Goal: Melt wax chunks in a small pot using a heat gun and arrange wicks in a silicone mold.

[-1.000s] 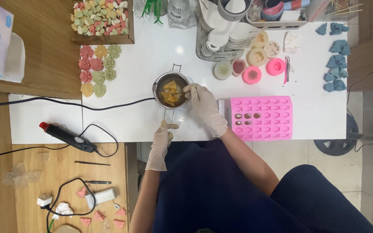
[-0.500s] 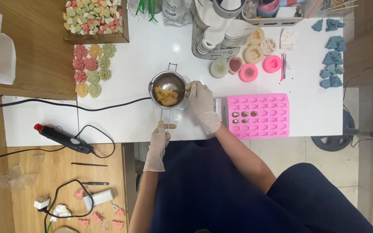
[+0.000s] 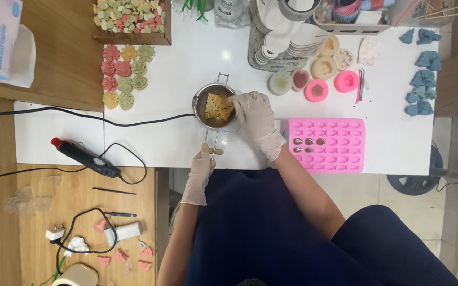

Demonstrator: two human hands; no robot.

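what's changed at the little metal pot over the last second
The right hand moved in over the metal pot, and the orange pieces shifted from a low heap to mid-pot. The left hand kept its grip on the pot handle; the pink mould lay untouched.

A white counter (image 3: 176, 58) carries a pot (image 3: 214, 106) and a pink mould (image 3: 327, 144). Blue pieces (image 3: 421, 71) line its right edge (a heat gun (image 3: 80, 157) lies left).

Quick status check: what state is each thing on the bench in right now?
Metal pot: upright, holding yellow chunks.
Left hand: gripping the pot's handle.
Right hand: fingers at the pot's rim.
Pink mould: flat, a few cavities filled.
Heat gun: lying on its side, corded.
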